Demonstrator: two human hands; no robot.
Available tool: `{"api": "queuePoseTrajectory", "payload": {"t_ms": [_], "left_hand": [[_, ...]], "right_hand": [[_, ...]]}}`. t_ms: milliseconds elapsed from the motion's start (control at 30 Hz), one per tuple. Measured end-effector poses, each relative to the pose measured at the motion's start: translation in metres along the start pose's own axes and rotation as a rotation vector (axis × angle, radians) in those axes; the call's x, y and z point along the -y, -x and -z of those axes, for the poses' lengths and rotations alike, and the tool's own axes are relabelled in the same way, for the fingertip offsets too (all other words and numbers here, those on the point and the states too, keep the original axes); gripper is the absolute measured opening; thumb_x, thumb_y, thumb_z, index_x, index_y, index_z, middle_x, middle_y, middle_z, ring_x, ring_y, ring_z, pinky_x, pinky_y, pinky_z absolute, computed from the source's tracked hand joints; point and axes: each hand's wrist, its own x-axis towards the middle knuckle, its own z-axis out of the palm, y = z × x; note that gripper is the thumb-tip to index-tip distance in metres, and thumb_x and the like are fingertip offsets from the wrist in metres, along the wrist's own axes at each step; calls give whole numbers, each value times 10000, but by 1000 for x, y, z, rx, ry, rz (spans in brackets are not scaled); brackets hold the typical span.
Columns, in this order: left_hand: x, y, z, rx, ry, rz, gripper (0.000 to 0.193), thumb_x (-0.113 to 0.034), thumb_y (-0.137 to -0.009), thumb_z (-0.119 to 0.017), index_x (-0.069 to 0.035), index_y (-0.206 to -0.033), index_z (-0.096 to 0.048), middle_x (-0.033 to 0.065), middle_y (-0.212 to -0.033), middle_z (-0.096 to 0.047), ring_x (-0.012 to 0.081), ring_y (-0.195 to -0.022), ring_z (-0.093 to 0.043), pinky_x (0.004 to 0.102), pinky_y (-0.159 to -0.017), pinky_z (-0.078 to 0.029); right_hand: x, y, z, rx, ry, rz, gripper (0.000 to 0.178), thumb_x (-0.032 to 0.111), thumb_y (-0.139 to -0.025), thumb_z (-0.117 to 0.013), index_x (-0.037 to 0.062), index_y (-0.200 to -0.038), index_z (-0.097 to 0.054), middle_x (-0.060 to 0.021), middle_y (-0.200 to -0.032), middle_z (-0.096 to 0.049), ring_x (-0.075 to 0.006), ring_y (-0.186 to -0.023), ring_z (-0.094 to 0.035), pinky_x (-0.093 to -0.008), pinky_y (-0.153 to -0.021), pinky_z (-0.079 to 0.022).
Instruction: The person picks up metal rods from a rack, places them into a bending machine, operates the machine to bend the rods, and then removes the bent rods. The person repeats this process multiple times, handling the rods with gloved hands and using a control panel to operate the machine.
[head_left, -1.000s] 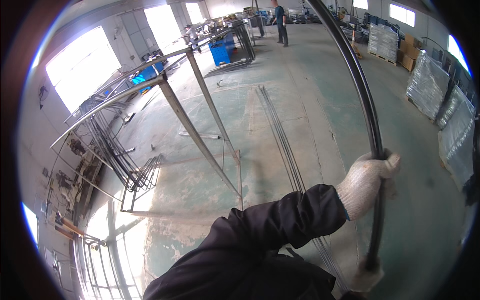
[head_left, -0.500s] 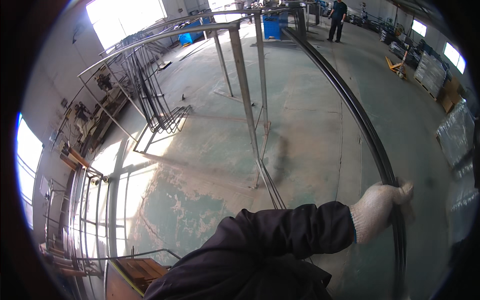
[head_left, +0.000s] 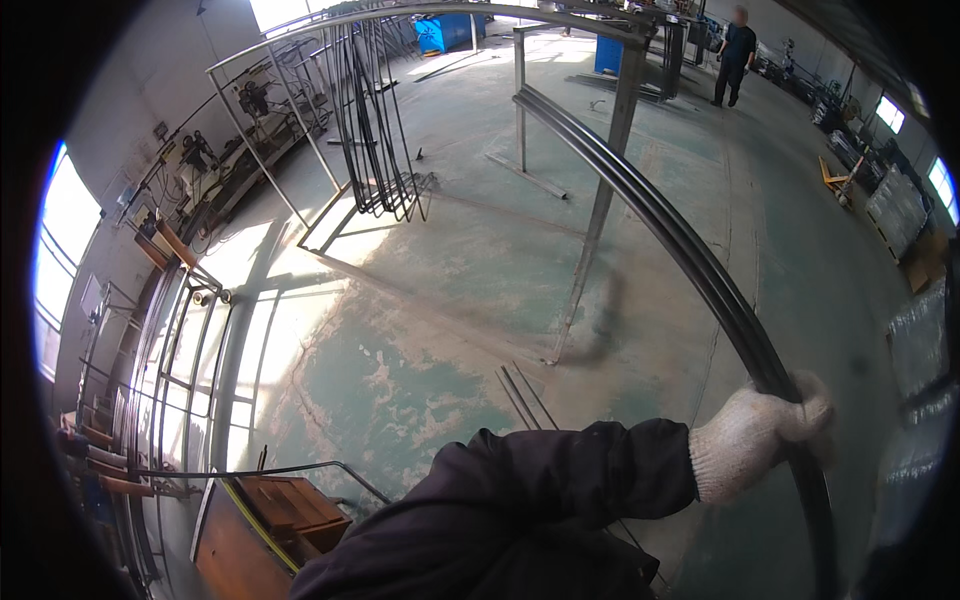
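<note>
My left hand (head_left: 750,440), in a white knitted glove, reaches across to the right with its fingers wrapped round a bundle of long dark metal tubes (head_left: 700,262). The tubes run side by side from the lower right, past the hand, up toward the far middle. Their far ends show in front of the metal rack (head_left: 600,210), near its post. The fisheye view makes them look curved. A dark sleeve (head_left: 590,470) covers my left arm. My right hand does not show.
Bent rods (head_left: 375,130) hang from the rack at left. Thin tubes (head_left: 525,395) are low ahead, near a brown wooden box (head_left: 250,540). A person (head_left: 735,60) stands far right, beyond a yellow pallet jack (head_left: 835,178) and wrapped stacks (head_left: 895,215). A blue bin (head_left: 445,33) is at the back.
The view has swung, so rack and person sit farther right in it. The tubes' far ends have come left and now show before the rack. My left hand keeps its grip.
</note>
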Motion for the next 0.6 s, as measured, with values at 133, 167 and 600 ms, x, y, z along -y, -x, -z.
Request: {"api": "queuePoseTrajectory", "payload": {"t_ms": [133, 167, 600], "left_hand": [[-53, 51, 14, -2, 115, -96, 133, -51, -984, -703, -108, -920, -601, 69, -860, -579, 303, -857, -636, 584, -1003, -559], [-69, 63, 18, -23, 83, -142, 143, -67, -992, -714, -117, -918, -603, 60, -854, -570, 298, -849, -635, 582, -1002, -557], [-251, 300, 59, -734, -326, -821, 227, -260, -1137, -712, -41, -1092, -673, 81, -846, -641, 291, -837, -717, 555, -961, -599]], "right_hand": [[56, -43, 11, 588, -599, -319, 213, 216, -929, -903, 106, -1096, -830, -157, -829, -796, -373, -737, -774, -489, -696, -588], [65, -51, 5, 700, -610, -337, 204, 199, -919, -890, 112, -1094, -832, -169, -832, -795, -383, -747, -780, -496, -690, -582], [445, -208, 1, 462, -1331, -2, 210, -2, -761, -809, -13, -971, -799, -243, -849, -791, -448, -875, -822, -478, -769, -649]]}}
